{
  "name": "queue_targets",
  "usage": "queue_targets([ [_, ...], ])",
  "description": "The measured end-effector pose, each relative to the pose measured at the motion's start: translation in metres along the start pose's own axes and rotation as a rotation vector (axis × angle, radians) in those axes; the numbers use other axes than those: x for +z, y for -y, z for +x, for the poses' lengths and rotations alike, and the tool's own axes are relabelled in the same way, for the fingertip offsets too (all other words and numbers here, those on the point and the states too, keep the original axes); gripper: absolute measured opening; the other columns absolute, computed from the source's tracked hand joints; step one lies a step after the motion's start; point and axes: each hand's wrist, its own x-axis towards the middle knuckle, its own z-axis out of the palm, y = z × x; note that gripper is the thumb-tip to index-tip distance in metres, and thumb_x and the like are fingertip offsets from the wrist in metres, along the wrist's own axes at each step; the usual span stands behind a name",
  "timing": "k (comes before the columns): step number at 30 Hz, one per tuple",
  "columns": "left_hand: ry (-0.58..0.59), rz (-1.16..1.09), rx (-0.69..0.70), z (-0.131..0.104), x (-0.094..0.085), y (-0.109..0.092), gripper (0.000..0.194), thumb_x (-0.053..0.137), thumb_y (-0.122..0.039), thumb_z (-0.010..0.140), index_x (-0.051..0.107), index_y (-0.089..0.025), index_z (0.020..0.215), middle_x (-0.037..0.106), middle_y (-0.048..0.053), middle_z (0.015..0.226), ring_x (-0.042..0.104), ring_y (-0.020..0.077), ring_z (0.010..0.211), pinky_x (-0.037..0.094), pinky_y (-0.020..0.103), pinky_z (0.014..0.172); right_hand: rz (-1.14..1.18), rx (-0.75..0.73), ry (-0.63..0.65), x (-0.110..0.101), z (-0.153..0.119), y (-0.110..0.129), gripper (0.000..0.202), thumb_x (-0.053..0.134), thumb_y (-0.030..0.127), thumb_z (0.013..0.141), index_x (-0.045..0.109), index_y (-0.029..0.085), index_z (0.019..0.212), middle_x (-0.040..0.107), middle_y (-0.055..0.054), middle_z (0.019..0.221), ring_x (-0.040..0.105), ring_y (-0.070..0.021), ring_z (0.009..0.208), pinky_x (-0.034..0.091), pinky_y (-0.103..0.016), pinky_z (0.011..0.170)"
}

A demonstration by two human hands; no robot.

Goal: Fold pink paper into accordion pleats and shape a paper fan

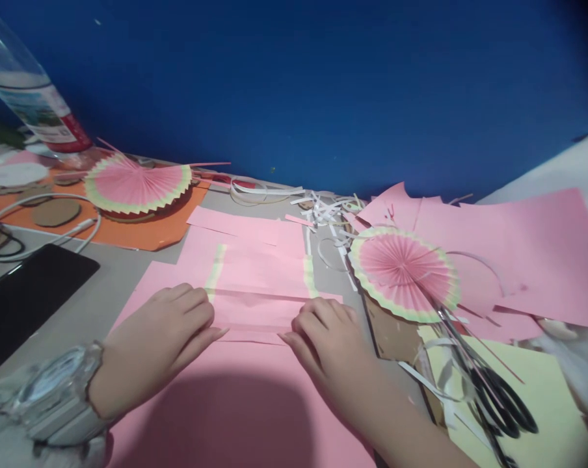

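Your left hand (pixel 167 331) and right hand (pixel 328 338) are both closed, fingers curled and thumbs pointing inward, pinching the two ends of the pink paper (pixel 259 273) at its near folded edge. The paper lies between your hands and reaches beyond them, creases running across it, a yellow-green band down each side. Under both hands are larger pink sheets (pixel 177 416), spread on the grey surface (pixel 113 270).

Beyond your left hand, a pleated fan (pixel 138 185) lies over an orange sheet (pixel 142 235), with a bottle (pixel 45 104) standing behind it. Left of that hand you have a phone (pixel 35 299), and a white cable (pixel 82 226) past it. You wear a watch (pixel 57 393) on your left wrist.

Beyond your right hand and to its right is a second fan (pixel 404 273), partly over cardboard (pixel 396 331). Right of that hand, scissors (pixel 499 396) lie across a yellow sheet (pixel 538 380). White scraps (pixel 323 211) lie beyond your right hand.
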Motion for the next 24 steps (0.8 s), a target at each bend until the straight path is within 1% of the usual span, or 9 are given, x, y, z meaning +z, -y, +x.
queue_targets([
  [3, -0.047, -0.048, -0.014, -0.001, 0.001, 0.000, 0.022, 0.042, -0.036, 0.090, 0.055, -0.018, 0.088, 0.054, 0.005, 0.086, 0.048, 0.0205, 0.078, 0.041, 0.038, 0.073, 0.030, -0.033, -0.029, -0.001, -0.002, -0.001, 0.010, 0.049, 0.026, 0.090, 0.054, 0.019, 0.084, 0.057, -0.003, 0.087, 0.047, -0.0182, 0.083, 0.033, -0.036, 0.077],
  [5, -0.084, -0.053, 0.081, -0.001, 0.002, 0.000, 0.018, 0.042, -0.026, 0.090, 0.056, -0.022, 0.101, 0.054, 0.006, 0.097, 0.048, 0.0208, 0.089, 0.040, 0.037, 0.079, 0.027, -0.122, -0.036, -0.003, -0.003, -0.002, 0.006, 0.050, 0.021, 0.089, 0.055, 0.020, 0.091, 0.057, -0.003, 0.092, 0.047, -0.0182, 0.087, 0.032, -0.036, 0.079],
  [7, -0.115, -0.022, 0.208, -0.001, 0.003, 0.000, 0.028, 0.040, -0.015, 0.090, 0.056, -0.028, 0.109, 0.054, 0.004, 0.105, 0.045, 0.0212, 0.098, 0.038, 0.038, 0.085, 0.001, -0.216, -0.023, -0.005, -0.004, -0.002, 0.013, 0.050, 0.017, 0.089, 0.056, 0.023, 0.099, 0.056, -0.003, 0.096, 0.046, -0.0187, 0.091, 0.032, -0.036, 0.081],
  [9, -0.142, -0.001, 0.277, -0.001, 0.005, -0.002, 0.039, 0.036, -0.008, 0.090, 0.056, -0.032, 0.113, 0.055, 0.003, 0.108, 0.043, 0.0208, 0.101, 0.036, 0.038, 0.088, -0.027, -0.283, -0.010, -0.006, -0.004, -0.001, 0.018, 0.049, 0.017, 0.089, 0.057, 0.023, 0.105, 0.056, -0.004, 0.097, 0.045, -0.0192, 0.093, 0.033, -0.035, 0.082],
  [13, -0.163, 0.003, 0.286, -0.002, 0.009, -0.006, 0.040, 0.037, -0.008, 0.091, 0.056, -0.033, 0.116, 0.056, 0.003, 0.107, 0.043, 0.0202, 0.101, 0.037, 0.037, 0.088, -0.084, -0.378, -0.035, -0.007, -0.004, 0.001, 0.024, 0.049, 0.017, 0.089, 0.057, 0.022, 0.112, 0.058, -0.004, 0.098, 0.045, -0.0193, 0.093, 0.035, -0.034, 0.083],
  [15, -0.156, 0.003, 0.290, -0.001, 0.009, -0.007, 0.041, 0.038, -0.008, 0.090, 0.056, -0.033, 0.116, 0.055, 0.003, 0.108, 0.043, 0.0204, 0.101, 0.038, 0.037, 0.089, -0.105, -0.426, -0.017, -0.007, -0.005, 0.001, 0.029, 0.048, 0.016, 0.090, 0.055, 0.022, 0.117, 0.059, -0.003, 0.100, 0.045, -0.0193, 0.093, 0.035, -0.035, 0.082],
  [19, -0.084, -0.126, 0.297, 0.001, 0.003, -0.005, 0.039, 0.036, -0.007, 0.089, 0.057, -0.030, 0.113, 0.054, 0.005, 0.109, 0.043, 0.0199, 0.103, 0.039, 0.038, 0.089, -0.089, -0.431, 0.051, -0.008, -0.006, -0.001, 0.037, 0.047, 0.013, 0.089, 0.049, 0.024, 0.125, 0.060, -0.004, 0.103, 0.046, -0.0200, 0.095, 0.036, -0.037, 0.082],
  [21, -0.051, -0.228, 0.255, 0.002, -0.001, -0.004, 0.034, 0.036, -0.010, 0.090, 0.059, -0.028, 0.109, 0.053, 0.005, 0.109, 0.044, 0.0189, 0.104, 0.040, 0.036, 0.088, -0.062, -0.405, 0.050, -0.009, -0.006, -0.003, 0.035, 0.047, 0.014, 0.089, 0.052, 0.024, 0.122, 0.061, -0.004, 0.101, 0.047, -0.0197, 0.095, 0.036, -0.037, 0.083],
  [24, -0.035, -0.331, 0.172, 0.003, -0.005, -0.004, 0.020, 0.051, -0.025, 0.086, 0.058, -0.024, 0.105, 0.052, 0.005, 0.109, 0.044, 0.0195, 0.106, 0.041, 0.034, 0.089, -0.011, -0.378, 0.022, -0.009, -0.004, -0.007, 0.023, 0.048, 0.019, 0.090, 0.058, 0.022, 0.110, 0.061, -0.005, 0.096, 0.049, -0.0185, 0.095, 0.038, -0.036, 0.085],
])
